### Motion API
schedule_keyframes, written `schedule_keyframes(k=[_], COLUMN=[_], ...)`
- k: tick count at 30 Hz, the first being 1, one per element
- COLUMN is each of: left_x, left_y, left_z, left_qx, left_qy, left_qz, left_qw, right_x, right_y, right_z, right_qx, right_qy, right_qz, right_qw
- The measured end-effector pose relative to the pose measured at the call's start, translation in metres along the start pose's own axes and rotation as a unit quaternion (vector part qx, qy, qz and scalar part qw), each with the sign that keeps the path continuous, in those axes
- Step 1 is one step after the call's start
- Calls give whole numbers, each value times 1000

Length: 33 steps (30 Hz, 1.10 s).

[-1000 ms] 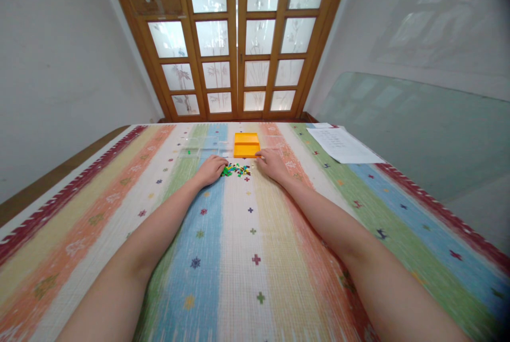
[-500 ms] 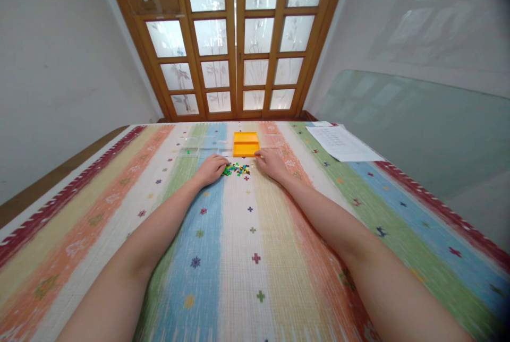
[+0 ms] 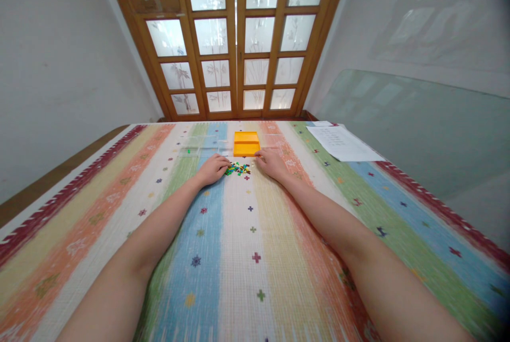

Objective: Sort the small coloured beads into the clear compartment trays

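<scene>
A small heap of tiny coloured pieces point(image 3: 238, 169) lies far out on the striped cloth point(image 3: 239, 246). My left hand point(image 3: 212, 168) rests at the heap's left edge with its fingers curled down onto the pieces. At the heap's right edge, my right hand point(image 3: 270, 161) has its fingertips pinched together; what they hold is too small to name. Just behind the heap stands an orange tray point(image 3: 246, 144) with two compartments. To its left lie clear plastic boxes point(image 3: 199, 146), one with a green piece inside.
A printed sheet of paper point(image 3: 341, 143) lies at the far right of the cloth. Wooden glazed doors point(image 3: 235, 39) stand behind the table. A glass pane point(image 3: 418, 124) leans along the right wall. The near half of the cloth carries only my forearms.
Almost nothing differs. Both hands have stayed at the heap, with the left fingers shifting slightly toward the pieces.
</scene>
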<state>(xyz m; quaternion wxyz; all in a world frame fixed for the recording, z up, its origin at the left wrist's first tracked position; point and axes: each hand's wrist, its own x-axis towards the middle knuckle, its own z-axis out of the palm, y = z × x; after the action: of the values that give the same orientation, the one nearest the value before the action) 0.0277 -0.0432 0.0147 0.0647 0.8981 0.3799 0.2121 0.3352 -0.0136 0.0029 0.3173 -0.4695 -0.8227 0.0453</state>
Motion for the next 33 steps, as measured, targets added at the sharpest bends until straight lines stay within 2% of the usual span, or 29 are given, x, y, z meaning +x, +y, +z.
schedule_keyframes(k=[7,15,21,24,29,31,33], left_x=[2,3,2,1,1,2,3], left_y=[2,2,2,0,-9,-16,-26], left_z=[-3,0,3,6,12,14,16], left_qx=[-7,7,19,4,-68,-124,-191], left_qy=[-23,-16,-14,20,118,160,211], left_qz=[27,-12,5,-4,-64,-99,-149], left_qw=[999,1000,1000,1000,989,974,947], right_x=[0,0,1,1,0,0,0], right_y=[-1,-4,-5,-5,-6,-5,-5], right_z=[-1,-3,-4,-5,-5,-5,-5], right_qx=[-4,-7,-13,-13,-16,-15,-13], right_qy=[-4,-13,-22,-27,-24,-21,-19], right_qz=[-4,-5,-2,-4,-10,-11,-13], right_qw=[1000,1000,1000,1000,1000,1000,1000])
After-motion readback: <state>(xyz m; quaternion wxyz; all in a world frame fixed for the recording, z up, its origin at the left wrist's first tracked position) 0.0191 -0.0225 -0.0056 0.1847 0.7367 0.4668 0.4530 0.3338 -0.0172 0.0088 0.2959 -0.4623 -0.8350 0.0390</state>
